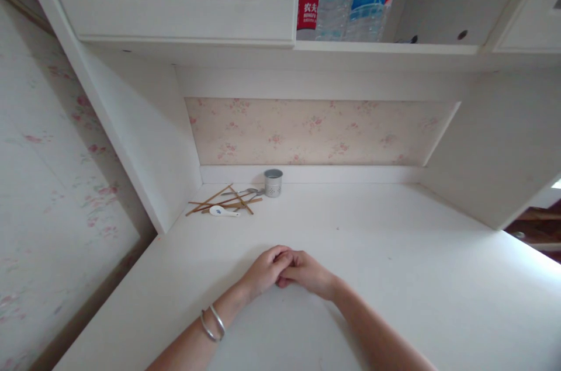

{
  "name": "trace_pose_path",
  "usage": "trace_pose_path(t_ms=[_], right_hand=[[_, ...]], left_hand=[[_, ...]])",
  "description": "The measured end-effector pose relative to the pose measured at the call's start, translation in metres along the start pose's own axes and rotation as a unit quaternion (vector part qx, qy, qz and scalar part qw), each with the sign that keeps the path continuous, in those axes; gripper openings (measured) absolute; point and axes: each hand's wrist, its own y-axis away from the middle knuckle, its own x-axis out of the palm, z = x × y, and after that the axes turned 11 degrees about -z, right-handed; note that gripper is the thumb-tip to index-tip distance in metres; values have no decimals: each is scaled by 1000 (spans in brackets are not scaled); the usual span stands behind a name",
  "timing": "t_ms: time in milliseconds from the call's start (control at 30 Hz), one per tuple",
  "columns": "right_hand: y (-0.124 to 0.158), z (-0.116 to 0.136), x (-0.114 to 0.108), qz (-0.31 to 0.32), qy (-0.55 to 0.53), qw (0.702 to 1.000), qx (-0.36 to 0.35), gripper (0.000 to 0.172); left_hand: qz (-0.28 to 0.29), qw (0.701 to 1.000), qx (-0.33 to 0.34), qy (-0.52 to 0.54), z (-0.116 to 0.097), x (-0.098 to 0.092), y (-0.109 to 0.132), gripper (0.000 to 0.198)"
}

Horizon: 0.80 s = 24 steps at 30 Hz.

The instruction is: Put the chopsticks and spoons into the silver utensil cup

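Note:
My left hand [263,270] and my right hand [310,273] are clasped together on the white desk [377,301], fingers folded round each other, with no object showing between them. Two silver bangles [213,323] circle my left wrist. Beyond the hands, to the left, lies a loose pile of brown chopsticks [209,203], crossing each other. A white soup spoon [222,211] with a blue mark rests at the pile's front. At its back is a metal spoon [250,190]. Beside the pile, a silver perforated utensil holder [273,185] stands upright; its inside bottom is hidden.
Overhead hangs a white cabinet [188,23]; its open section holds several plastic bottles [337,9]. White side panels [131,120] bound the desk left and right. Flowered wallpaper [302,131] covers the back. Brown shelving [534,228] shows at the far right.

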Motion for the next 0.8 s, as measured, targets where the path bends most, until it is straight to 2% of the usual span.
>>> trace_pose_path(t_ms=[433,800], right_hand=[[1,0,0,-1,15,1000,1,10],[1,0,0,-4,19,1000,-1,11]], left_hand=[[-1,1000,19,-23,-5,-1,2,37],[4,1000,8,-16,-3,-1,2,36]])
